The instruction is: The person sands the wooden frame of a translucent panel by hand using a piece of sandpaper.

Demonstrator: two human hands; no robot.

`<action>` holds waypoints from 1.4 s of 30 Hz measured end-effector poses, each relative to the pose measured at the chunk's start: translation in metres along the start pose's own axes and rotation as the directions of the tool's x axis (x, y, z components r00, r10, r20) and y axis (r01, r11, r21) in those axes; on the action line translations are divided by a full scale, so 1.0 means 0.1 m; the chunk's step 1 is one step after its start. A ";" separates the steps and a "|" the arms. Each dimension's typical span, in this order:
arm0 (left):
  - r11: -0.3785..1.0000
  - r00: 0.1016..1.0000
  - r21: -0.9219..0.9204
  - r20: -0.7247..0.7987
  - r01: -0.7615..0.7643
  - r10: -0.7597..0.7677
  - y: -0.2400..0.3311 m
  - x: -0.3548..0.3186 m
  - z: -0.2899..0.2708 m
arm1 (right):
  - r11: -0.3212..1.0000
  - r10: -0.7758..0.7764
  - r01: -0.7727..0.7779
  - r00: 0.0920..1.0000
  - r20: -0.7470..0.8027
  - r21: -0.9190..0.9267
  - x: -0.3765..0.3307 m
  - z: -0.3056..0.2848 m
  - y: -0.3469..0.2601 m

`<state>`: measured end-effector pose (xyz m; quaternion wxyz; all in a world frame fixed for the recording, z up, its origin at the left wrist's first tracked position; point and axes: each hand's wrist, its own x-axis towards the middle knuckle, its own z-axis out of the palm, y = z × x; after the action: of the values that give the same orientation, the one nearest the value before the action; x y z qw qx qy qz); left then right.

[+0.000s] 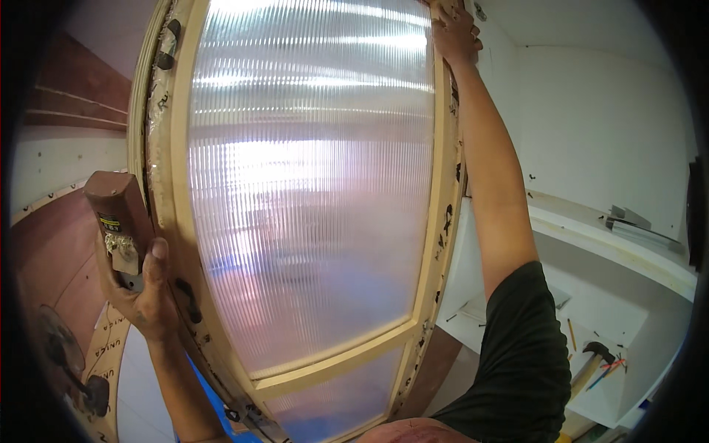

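Note:
In front of me stands a pale wooden-framed door with a ribbed translucent panel. A horizontal rail divides it from a smaller lower panel. My left hand is closed round a brown hand plane with a small label, held upright beside the door's left edge. Pale wood shavings bunch in the plane's opening. At the upper right, my right hand is raised and wrapped on the top of the door's right edge; some of its fingertips are hidden.
To the right, a white shelf carries bent metal pieces. Below it lie a hammer, a pencil and several pens and screws. At the left are reddish-brown panels and a dark round object.

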<state>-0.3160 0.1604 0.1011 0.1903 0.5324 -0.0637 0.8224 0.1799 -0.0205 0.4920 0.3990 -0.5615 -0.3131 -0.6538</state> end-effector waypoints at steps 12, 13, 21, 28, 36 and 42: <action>1.000 1.000 -0.015 0.015 -0.013 0.013 0.02 0.01 0.04 | 0.993 -0.078 0.084 0.995 -0.069 0.086 -0.35 -0.16 0.19; 1.000 1.000 -0.008 0.002 -0.011 0.011 0.04 0.02 0.05 | 0.991 -0.079 0.086 0.995 -0.066 0.103 -0.36 -0.17 0.18; 1.000 0.999 -0.014 0.036 0.012 -0.011 0.00 0.02 0.00 | 0.727 -0.095 0.090 0.995 -0.030 0.681 -0.16 0.03 0.67; 1.000 0.999 0.012 0.035 0.026 -0.027 0.04 0.03 -0.03 | 0.992 -0.086 0.076 0.992 0.098 0.096 -0.47 -0.31 -0.03; 1.000 1.000 -0.027 0.029 -0.010 0.011 -0.01 0.04 0.03 | 0.950 -0.312 0.307 0.945 -0.097 -0.057 -0.82 -0.48 0.27; 0.997 0.999 -0.076 0.025 -0.025 0.027 -0.14 0.05 -0.09 | 0.949 -0.302 0.307 0.950 -0.078 0.065 -1.33 -0.52 0.17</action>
<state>-0.3203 0.1769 0.0999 0.1987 0.5346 -0.1042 0.8148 0.1764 -0.0511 0.3510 0.3246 -0.4687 -0.4073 -0.7135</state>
